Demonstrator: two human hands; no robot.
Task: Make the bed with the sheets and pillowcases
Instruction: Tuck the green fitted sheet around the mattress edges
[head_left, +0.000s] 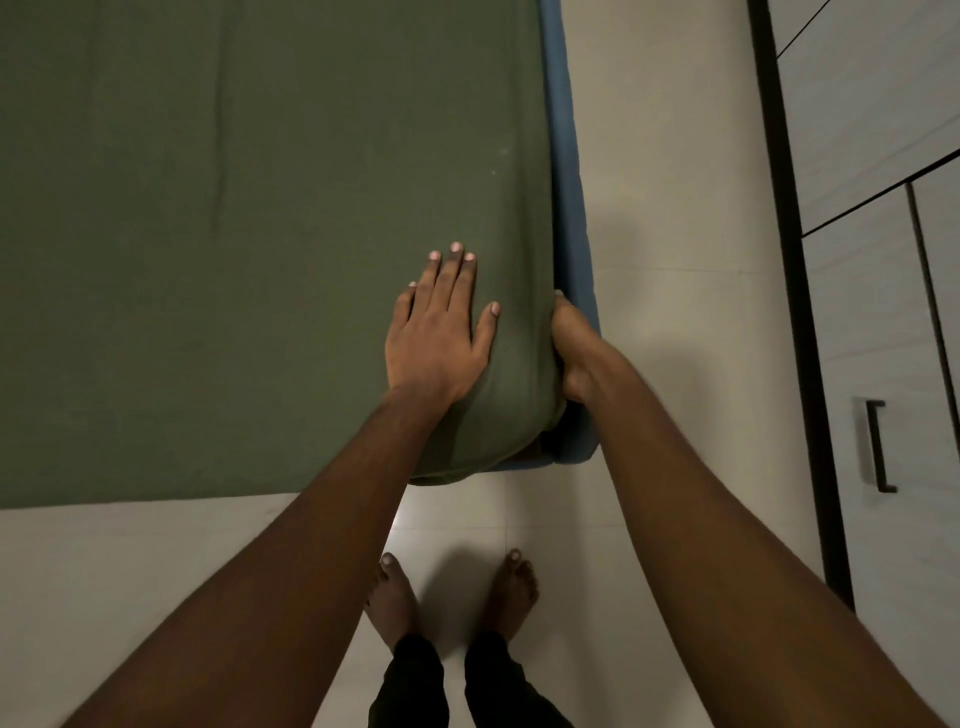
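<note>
left hand (436, 332) lay flat on the limp green sheet (208, 208); right hand (569, 343) sat at its corner, fingers hidden, i couldn't tell its grip; i judged the hem the best hold

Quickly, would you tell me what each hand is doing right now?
Left hand: open, flat on the green sheet.
Right hand: tucked down the green sheet's side; grip cannot be told.
</note>
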